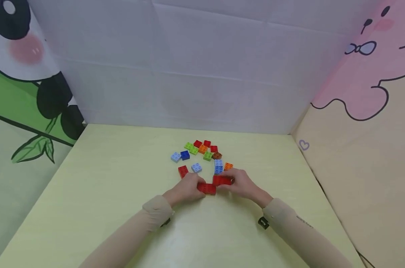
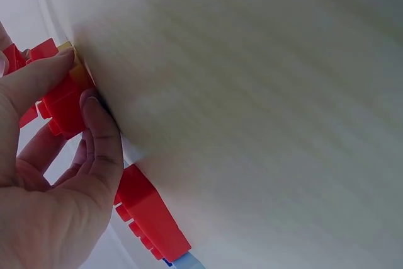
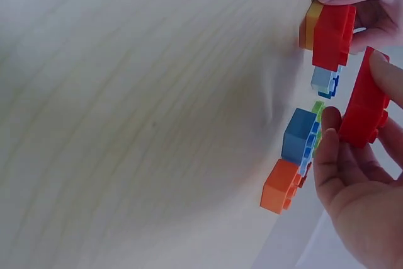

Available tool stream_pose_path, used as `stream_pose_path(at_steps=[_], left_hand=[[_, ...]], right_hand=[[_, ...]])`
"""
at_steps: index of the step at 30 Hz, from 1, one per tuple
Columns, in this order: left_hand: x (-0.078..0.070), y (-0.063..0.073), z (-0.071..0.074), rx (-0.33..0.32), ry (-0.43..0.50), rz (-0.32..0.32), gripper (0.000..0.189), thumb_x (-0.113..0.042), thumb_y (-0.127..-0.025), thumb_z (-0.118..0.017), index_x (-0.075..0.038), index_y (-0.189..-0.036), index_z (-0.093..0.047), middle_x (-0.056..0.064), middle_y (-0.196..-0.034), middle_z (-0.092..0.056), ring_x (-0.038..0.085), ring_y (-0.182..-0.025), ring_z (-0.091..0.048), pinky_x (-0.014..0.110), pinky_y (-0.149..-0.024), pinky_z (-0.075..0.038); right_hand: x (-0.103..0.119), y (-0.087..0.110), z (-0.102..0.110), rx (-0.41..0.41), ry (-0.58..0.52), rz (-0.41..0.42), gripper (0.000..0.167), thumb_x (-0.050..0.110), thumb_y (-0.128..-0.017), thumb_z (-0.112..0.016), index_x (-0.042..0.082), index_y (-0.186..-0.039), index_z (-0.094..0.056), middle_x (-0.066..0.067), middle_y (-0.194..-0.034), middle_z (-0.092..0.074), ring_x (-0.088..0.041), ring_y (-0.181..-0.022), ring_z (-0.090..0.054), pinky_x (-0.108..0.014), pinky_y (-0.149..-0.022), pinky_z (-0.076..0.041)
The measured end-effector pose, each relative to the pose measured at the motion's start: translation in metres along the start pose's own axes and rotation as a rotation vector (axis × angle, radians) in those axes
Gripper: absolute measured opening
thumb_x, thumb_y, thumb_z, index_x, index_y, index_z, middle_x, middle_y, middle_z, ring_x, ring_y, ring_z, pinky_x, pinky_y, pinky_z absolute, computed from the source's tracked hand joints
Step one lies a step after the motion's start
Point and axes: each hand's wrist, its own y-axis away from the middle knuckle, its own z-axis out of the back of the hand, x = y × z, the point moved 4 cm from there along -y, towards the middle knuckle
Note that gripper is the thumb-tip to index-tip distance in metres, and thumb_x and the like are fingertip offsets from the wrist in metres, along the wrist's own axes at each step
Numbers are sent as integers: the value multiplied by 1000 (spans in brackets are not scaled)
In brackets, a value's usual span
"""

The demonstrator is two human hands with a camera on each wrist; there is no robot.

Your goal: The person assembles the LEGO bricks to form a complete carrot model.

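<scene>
My left hand [image 1: 187, 187] grips a red toy building brick [image 1: 209, 189] near the middle of the table. Below that brick a yellow brick [image 3: 312, 23] shows in the right wrist view, seemingly stacked with it. With thumb and fingers, my right hand [image 1: 241, 183] holds a second red brick [image 3: 362, 105], a little to the right and slightly farther back. The two red bricks are close together; in the right wrist view a gap shows between them. Fingers hide parts of both. Another red brick [image 1: 183, 171] lies just beyond the left hand.
Behind the hands lie light blue bricks [image 1: 218, 166], an orange brick [image 1: 228, 166] and a dark blue brick [image 1: 185, 155]. Farther back are green bricks [image 1: 191, 148], a brown brick [image 1: 217, 155] and small red ones [image 1: 207, 143]. Walls surround the pale table [image 1: 122, 167] at the back and sides.
</scene>
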Motion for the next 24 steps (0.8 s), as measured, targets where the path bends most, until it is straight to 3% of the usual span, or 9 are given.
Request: stream_pose_path(at_steps=[11, 24], left_hand=[[0, 1, 1, -7, -6, 12, 38, -20, -77, -79, -7, -112, -70, -4, -94, -62, 16, -88, -49, 30, -71, -43], [-2, 0, 0, 2, 14, 24, 39, -20, -76, -80, -8, -112, -71, -5, -93, -62, 15, -86, -50, 28, -68, -45]], right_hand=[[4, 0, -16, 68, 4, 76, 39, 37, -78, -79, 22, -114, -70, 17, -94, -62, -11, -82, -54, -29, -69, -48], [3, -1, -16, 73, 8, 111, 36, 34, -79, -79, 22, -111, -70, 17, -94, -62, -11, -83, -55, -29, -68, -49]])
